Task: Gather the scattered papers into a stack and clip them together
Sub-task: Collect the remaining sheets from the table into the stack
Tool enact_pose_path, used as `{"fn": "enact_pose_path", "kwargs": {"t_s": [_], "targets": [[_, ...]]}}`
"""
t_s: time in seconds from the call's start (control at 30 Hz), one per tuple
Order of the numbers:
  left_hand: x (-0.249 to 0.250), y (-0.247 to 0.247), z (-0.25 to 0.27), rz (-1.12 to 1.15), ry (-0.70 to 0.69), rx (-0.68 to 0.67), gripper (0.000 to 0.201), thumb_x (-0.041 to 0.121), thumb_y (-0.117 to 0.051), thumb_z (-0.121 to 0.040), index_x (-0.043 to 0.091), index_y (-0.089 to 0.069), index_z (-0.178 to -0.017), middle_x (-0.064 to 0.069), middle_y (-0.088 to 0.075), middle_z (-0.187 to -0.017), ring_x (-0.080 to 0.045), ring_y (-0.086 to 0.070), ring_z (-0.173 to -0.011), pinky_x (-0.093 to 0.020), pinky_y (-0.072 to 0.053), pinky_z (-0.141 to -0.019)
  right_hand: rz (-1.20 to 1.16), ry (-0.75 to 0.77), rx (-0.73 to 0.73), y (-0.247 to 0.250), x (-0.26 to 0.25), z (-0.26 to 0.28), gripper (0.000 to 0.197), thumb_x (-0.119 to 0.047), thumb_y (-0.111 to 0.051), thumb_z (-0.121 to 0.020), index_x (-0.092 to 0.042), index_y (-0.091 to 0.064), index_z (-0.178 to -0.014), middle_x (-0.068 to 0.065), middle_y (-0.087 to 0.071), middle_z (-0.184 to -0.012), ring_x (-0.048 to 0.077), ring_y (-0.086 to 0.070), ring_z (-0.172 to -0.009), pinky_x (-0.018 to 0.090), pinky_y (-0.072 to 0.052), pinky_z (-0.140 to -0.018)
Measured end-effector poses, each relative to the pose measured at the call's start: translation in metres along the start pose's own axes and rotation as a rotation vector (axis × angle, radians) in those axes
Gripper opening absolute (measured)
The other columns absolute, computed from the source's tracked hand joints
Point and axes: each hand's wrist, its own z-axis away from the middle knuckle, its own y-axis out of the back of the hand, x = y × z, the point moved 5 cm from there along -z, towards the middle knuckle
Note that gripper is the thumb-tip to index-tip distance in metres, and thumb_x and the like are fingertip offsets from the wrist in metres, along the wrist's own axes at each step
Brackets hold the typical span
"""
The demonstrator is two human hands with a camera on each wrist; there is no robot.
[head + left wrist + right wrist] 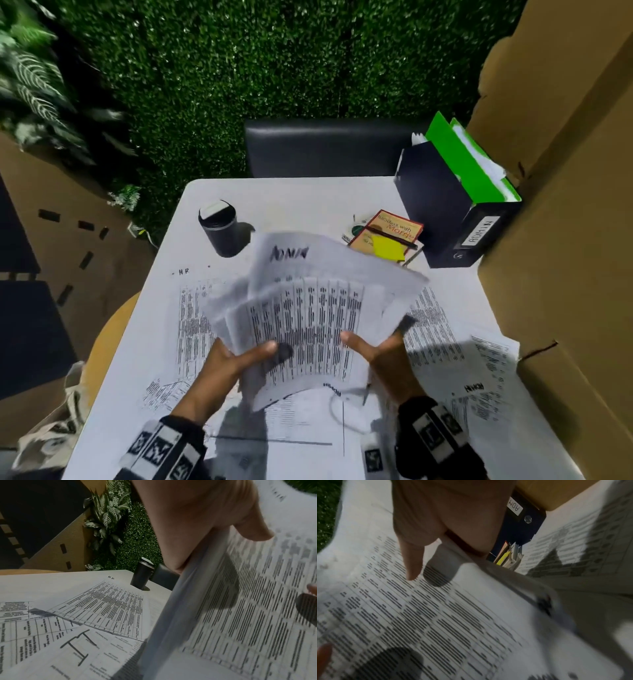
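A fanned bundle of printed papers (308, 308) is lifted above the white table (274, 202), motion-blurred. My left hand (239, 356) grips its left edge, thumb on top. My right hand (373, 353) grips the right edge the same way. In the left wrist view the left thumb (248, 531) presses on the sheets (240, 615). In the right wrist view the right thumb (412, 563) lies on the printed page (436, 622). More loose sheets (191, 318) lie flat on the table, some marked "HR" and "ADMIN" (479, 390). I see no clip clearly.
A black tumbler (219, 229) stands at the back left. A book with a yellow sticky note (387, 236) lies at the back right, beside a dark "ADMIN" binder (455, 212) holding green folders. Cardboard (565, 240) walls the right side. A dark chair (325, 147) stands behind.
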Motion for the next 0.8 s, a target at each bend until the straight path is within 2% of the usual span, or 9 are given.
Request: {"fn": "enact_pose_path", "kwargs": {"t_s": [0.07, 0.13, 0.2, 0.27, 0.33, 0.4, 0.47, 0.63, 0.8], "targets": [[-0.003, 0.004, -0.002, -0.032, 0.02, -0.019, 0.081, 0.039, -0.09, -0.05, 0.024, -0.06, -0.123, -0.005, -0.07, -0.119, -0.014, -0.068, -0.107, -0.037, -0.056, -0.09, -0.017, -0.007, 0.028, 0.006, -0.002, 0.004, 0.036, -0.008, -0.08, -0.071, -0.014, -0.045, -0.076, -0.011, -0.054, -0.076, 0.0, -0.053, -0.068, 0.003, -0.042, -0.055], [-0.007, 0.007, 0.0, -0.066, 0.045, -0.043, 0.079, 0.032, -0.091, -0.056, 0.02, -0.059, -0.128, -0.002, -0.069, -0.123, -0.019, -0.065, -0.113, -0.047, -0.05, -0.098, 0.009, -0.008, -0.003, 0.011, -0.001, 0.004, 0.049, -0.029, -0.088, -0.054, -0.012, -0.049, -0.078, -0.006, -0.056, -0.064, 0.011, -0.05, -0.062, 0.007, -0.042, -0.054], [-0.009, 0.008, 0.004, -0.072, 0.072, -0.045, 0.074, 0.026, -0.092, -0.055, 0.02, -0.061, -0.123, 0.007, -0.072, -0.116, -0.012, -0.067, -0.108, -0.04, -0.05, -0.098, -0.016, 0.01, -0.031, 0.014, -0.003, 0.003, 0.077, -0.056, -0.086, -0.036, -0.016, -0.061, -0.097, -0.01, -0.068, -0.074, 0.017, -0.062, -0.075, 0.021, -0.051, -0.074], [-0.01, 0.005, 0.007, -0.059, 0.093, -0.065, 0.072, 0.023, -0.092, -0.054, 0.02, -0.061, -0.119, 0.009, -0.073, -0.113, -0.013, -0.067, -0.108, -0.033, -0.052, -0.095, -0.055, 0.11, -0.01, 0.02, -0.016, 0.004, 0.082, -0.065, -0.077, -0.043, -0.03, -0.059, -0.114, -0.02, -0.065, -0.088, 0.009, -0.06, -0.09, 0.033, -0.044, -0.088], [-0.012, 0.005, 0.008, -0.065, 0.104, -0.071, 0.078, 0.026, -0.093, -0.053, 0.018, -0.06, -0.123, 0.0, -0.071, -0.12, -0.02, -0.065, -0.114, -0.043, -0.049, -0.1, -0.099, 0.258, -0.044, 0.018, -0.037, 0.008, 0.052, -0.059, -0.064, -0.063, -0.027, -0.064, -0.103, -0.016, -0.067, -0.084, 0.014, -0.059, -0.087, 0.039, -0.041, -0.085], [-0.016, 0.007, 0.009, -0.059, 0.109, -0.068, 0.083, 0.029, -0.094, -0.054, 0.019, -0.058, -0.127, -0.003, -0.068, -0.126, -0.023, -0.062, -0.119, -0.051, -0.043, -0.105, -0.138, 0.352, -0.021, 0.016, -0.051, 0.009, 0.045, -0.056, -0.058, -0.074, -0.017, -0.064, -0.095, 0.002, -0.07, -0.091, 0.028, -0.062, -0.092, 0.046, -0.042, -0.089], [-0.021, 0.007, 0.011, -0.05, 0.119, -0.066, 0.087, 0.032, -0.095, -0.052, 0.023, -0.057, -0.129, -0.002, -0.066, -0.128, -0.023, -0.06, -0.121, -0.053, -0.04, -0.108, -0.161, 0.4, -0.015, 0.006, -0.056, 0.009, 0.029, -0.044, -0.057, -0.081, -0.017, -0.065, -0.089, 0.004, -0.069, -0.084, 0.024, -0.062, -0.086, 0.038, -0.045, -0.087], [-0.02, 0.0, 0.011, -0.022, 0.07, -0.068, 0.093, 0.037, -0.096, -0.039, 0.018, -0.059, -0.122, -0.002, -0.072, -0.116, -0.02, -0.066, -0.111, -0.048, -0.047, -0.102, -0.043, 0.438, -0.045, -0.014, -0.061, 0.012, 0.016, -0.018, -0.051, -0.082, -0.01, -0.065, -0.084, -0.001, -0.068, -0.08, 0.016, -0.062, -0.083, 0.019, -0.048, -0.082], [-0.014, 0.003, 0.017, -0.041, 0.031, -0.089, 0.072, 0.029, -0.094, -0.047, 0.019, -0.064, -0.111, 0.003, -0.075, -0.109, -0.015, -0.069, -0.104, -0.029, -0.054, -0.09, -0.016, 0.478, -0.006, -0.005, -0.072, 0.013, 0.007, -0.012, -0.059, -0.087, -0.006, -0.064, -0.087, 0.007, -0.067, -0.081, 0.02, -0.062, -0.082, 0.026, -0.051, -0.079]]}}
